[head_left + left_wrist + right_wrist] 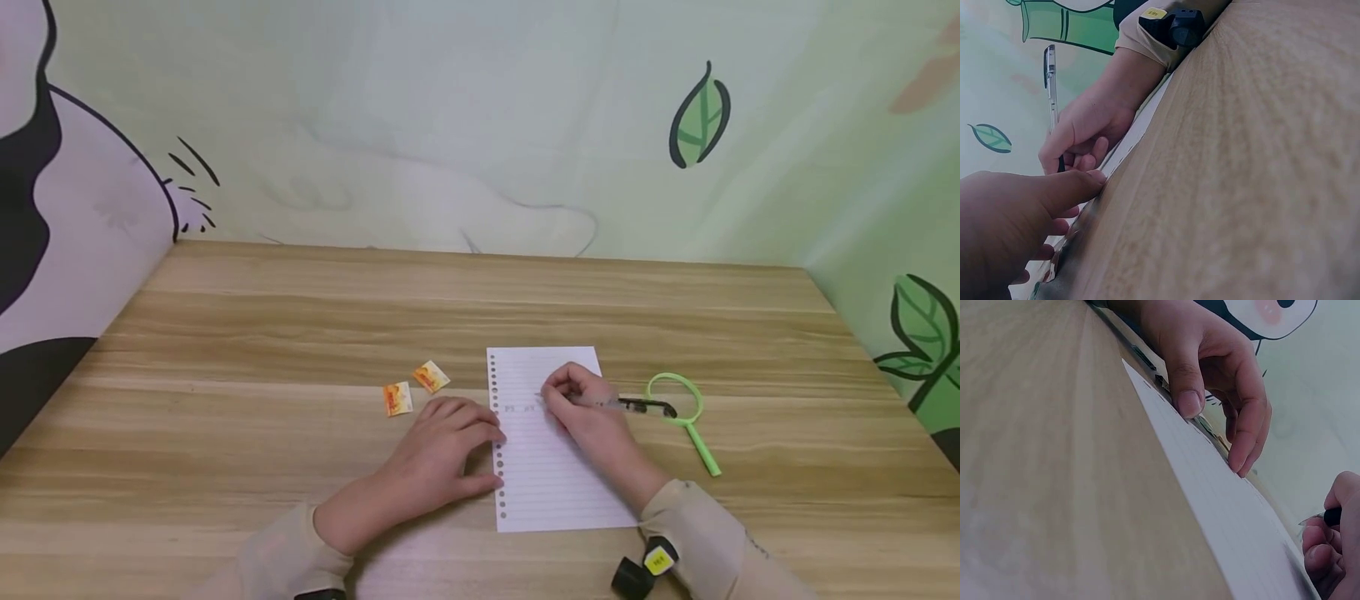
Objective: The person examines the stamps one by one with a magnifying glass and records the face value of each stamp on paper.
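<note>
A sheet of white lined loose-leaf paper [558, 500], punched with holes down its left side, lies on the wooden table. My right hand [596, 421] grips a clear pen with a black clip [647, 407], its tip at the upper part of the sheet. Faint pencil-grey marks [511, 408] show on a line left of the tip. Along the punched edge rests my left hand [442, 454], thumb and fingertips touching the paper, fingers loosely bent. The left wrist view shows the pen [1053, 94] rising upright from the right hand [1082, 128].
Two small orange-and-white cards [397, 399] lie beyond the left hand. To the right of the paper is a green magnifying glass [703, 450], its ring near the pen's back end. A wall with painted leaves [701, 121] stands behind the table [262, 308].
</note>
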A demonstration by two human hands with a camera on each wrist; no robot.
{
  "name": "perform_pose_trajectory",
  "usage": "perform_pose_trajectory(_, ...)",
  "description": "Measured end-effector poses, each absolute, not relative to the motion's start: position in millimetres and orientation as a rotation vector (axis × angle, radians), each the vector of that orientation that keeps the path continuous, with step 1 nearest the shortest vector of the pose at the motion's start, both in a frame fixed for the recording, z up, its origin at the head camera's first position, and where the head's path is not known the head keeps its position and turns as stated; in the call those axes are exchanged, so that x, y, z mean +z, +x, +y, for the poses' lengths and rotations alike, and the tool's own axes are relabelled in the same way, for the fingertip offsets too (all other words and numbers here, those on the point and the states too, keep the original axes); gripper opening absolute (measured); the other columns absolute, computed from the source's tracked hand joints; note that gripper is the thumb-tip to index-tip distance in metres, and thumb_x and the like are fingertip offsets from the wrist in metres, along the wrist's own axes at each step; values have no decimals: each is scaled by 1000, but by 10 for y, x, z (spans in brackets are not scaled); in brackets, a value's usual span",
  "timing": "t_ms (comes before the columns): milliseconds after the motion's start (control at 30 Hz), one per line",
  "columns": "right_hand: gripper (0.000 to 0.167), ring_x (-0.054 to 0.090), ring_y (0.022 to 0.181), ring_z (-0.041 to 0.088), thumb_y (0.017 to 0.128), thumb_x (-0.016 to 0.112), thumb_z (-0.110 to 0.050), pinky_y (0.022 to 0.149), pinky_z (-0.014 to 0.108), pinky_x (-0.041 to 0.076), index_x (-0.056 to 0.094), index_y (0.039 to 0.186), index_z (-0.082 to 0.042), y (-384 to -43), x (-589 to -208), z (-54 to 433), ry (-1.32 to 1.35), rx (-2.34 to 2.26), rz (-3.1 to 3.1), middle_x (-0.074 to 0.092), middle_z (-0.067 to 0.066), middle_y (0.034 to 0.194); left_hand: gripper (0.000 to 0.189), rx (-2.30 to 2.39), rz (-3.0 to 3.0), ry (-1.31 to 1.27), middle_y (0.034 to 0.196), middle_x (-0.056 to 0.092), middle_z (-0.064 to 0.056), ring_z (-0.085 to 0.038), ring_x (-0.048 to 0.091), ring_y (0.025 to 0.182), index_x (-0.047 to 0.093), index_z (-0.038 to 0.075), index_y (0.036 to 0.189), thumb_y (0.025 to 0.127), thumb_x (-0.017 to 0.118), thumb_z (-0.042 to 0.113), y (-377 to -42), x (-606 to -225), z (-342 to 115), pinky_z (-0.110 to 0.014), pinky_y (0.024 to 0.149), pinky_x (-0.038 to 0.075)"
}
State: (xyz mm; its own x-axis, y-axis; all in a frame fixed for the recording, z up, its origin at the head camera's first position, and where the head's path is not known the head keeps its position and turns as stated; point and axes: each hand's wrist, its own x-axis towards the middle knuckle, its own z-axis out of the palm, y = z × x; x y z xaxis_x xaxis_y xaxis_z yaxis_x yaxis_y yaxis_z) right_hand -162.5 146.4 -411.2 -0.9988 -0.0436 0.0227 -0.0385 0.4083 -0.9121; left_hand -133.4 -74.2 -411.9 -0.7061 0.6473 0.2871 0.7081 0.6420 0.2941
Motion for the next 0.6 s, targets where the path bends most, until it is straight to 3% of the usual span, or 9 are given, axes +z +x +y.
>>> perform_pose_trajectory(133,5,50,58,9,88,61,-7,52,18,41,60,91,-3,-1624,-4105,1456,-73,-1702,2631,58,7,77,41,-595,-2706,-1124,116,64,3,-18,53,114,68,18,106,75,77,43,-1330,-4118,-744,-42,105,36)
perform_pose_trajectory(433,8,55,81,14,87,65,-13,71,18,44,63,94,-8,-1618,-4090,1453,-84,-1648,2706,63,7,88,40,-603,-2703,-1126,116,63,3,-18,53,115,68,18,105,75,77,43,-1325,-4105,-749,-41,104,35)
perform_pose_trajectory(600,10,56,85,16,87,66,-17,74,20,44,63,95,-13,-1619,-4080,1448,-59,-1612,2728,64,5,91,41,-603,-2705,-1124,116,64,3,-18,53,115,68,18,105,75,76,44,-1323,-4100,-754,-42,105,35)
